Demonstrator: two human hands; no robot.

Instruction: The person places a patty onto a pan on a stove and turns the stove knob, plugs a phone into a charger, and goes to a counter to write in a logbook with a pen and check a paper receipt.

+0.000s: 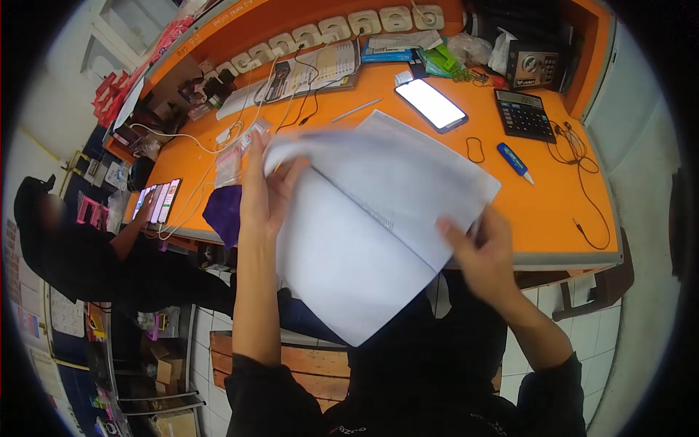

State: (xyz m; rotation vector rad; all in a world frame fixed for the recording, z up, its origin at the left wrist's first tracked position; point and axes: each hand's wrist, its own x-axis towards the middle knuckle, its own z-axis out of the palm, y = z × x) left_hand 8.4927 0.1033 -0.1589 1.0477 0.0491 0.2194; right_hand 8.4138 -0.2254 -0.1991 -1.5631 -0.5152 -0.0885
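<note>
Centre: upper leaf of paper sheets (342,262) blurred; writing (380,216) too small to read. Fingertips of left hand (271,198) blurred; those of right hand (486,255) partly hidden beneath sheets. Bottom of frame: black shirt (419,397) cut off. Sheets hide part of surface (557,218).

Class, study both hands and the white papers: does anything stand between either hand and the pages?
Nothing visible does. The right hand grips the white papers directly at one edge; the left hand is at the curled opposite side.
</note>
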